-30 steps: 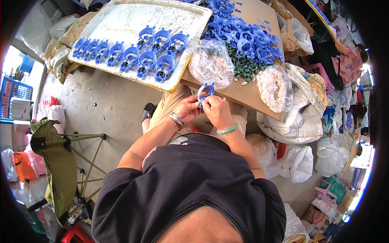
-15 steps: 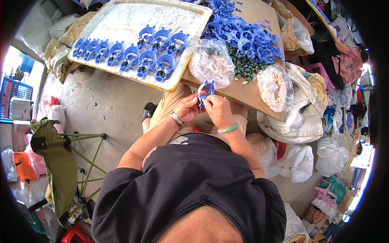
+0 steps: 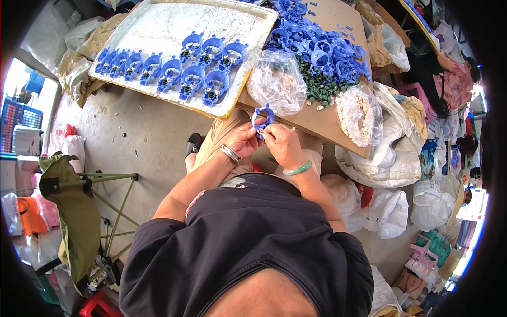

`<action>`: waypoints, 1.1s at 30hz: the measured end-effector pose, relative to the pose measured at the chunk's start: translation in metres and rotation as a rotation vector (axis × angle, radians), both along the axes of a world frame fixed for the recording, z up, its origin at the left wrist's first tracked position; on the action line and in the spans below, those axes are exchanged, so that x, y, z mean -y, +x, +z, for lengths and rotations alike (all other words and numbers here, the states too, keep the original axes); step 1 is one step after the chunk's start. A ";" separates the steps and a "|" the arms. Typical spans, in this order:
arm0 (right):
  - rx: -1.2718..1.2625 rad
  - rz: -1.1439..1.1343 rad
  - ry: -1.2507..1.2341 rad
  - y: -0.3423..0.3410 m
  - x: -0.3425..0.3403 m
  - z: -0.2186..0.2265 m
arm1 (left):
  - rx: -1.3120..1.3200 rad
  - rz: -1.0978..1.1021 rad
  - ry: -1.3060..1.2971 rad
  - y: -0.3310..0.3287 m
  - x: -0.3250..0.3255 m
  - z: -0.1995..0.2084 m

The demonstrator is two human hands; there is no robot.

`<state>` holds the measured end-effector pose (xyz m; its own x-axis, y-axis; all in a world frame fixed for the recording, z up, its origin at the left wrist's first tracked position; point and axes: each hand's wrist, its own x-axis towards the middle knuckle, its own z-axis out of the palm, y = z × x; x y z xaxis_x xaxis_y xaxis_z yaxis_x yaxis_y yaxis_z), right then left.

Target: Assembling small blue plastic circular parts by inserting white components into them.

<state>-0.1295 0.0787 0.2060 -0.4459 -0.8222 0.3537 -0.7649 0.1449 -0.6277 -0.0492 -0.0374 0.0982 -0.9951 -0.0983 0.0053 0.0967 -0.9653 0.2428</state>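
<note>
Between both hands, over my lap at the table's front edge, is a blue plastic figure part (image 3: 263, 113) with a round ring-shaped head and small ears. My left hand (image 3: 244, 138) has its fingers closed on the part's lower left side. My right hand (image 3: 283, 143) pinches at its lower right side; any small piece in those fingertips is hidden. Similar blue figures (image 3: 191, 80) with dark green and whitish bits in them lie in rows on a white tray (image 3: 179, 18) ahead to the left.
On the brown table (image 3: 338, 119) lie a heap of blue parts (image 3: 317, 47), dark green pieces (image 3: 316, 84) and two clear bags (image 3: 277, 82) (image 3: 359, 116) of pale pieces. A green folding stool (image 3: 79, 211) stands at left. White sacks (image 3: 380, 158) crowd the right. Another person (image 3: 454, 84) is at far right.
The blue figure part has tilted and shifted slightly left in my fingers. Both hands keep nearly the same place and grip.
</note>
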 end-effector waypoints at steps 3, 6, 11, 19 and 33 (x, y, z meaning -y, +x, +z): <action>0.077 -0.040 -0.020 0.000 0.001 0.000 | -0.012 0.022 -0.005 0.000 -0.001 0.001; 0.110 -0.051 -0.030 0.001 0.001 -0.001 | -0.009 0.023 0.003 0.000 -0.001 0.000; 0.120 -0.137 -0.033 0.001 0.001 0.004 | 0.017 0.012 0.017 0.000 0.000 -0.001; 0.159 -0.099 0.050 -0.004 -0.001 0.008 | 0.006 0.007 0.009 0.000 0.000 0.002; 0.030 -0.125 0.112 0.004 0.000 -0.002 | 0.027 -0.027 -0.030 0.004 -0.001 0.012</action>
